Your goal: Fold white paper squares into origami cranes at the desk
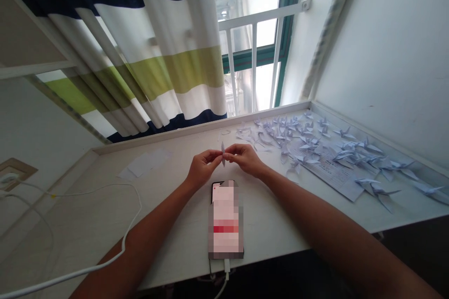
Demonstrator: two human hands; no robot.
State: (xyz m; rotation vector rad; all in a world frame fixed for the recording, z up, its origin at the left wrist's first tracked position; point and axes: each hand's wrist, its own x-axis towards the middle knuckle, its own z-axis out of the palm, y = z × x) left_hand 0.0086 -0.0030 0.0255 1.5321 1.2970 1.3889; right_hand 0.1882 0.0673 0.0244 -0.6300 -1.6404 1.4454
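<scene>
Between both hands, above the white desk (175, 196), is a small folded piece of white paper (223, 154), narrow and pointed at top and bottom. My left hand (204, 166) pinches it from the left, thumb and fingers closed on its edge. From the other side my right hand (244, 157) grips it the same way, fingertips almost meeting the left ones. Just below the hands a phone (226, 219) lies on the desk, its screen lit and blurred out. Many folded paper cranes (308, 142) are spread over the desk to the right.
Flat paper sheets (142, 162) lie at the left. A printed sheet (336, 180) is partly under the cranes. A white cable (135, 224) crosses my left forearm, and another plug (227, 264) enters the phone. Behind the desk hang a striped curtain (175, 70) and white window bars (254, 65).
</scene>
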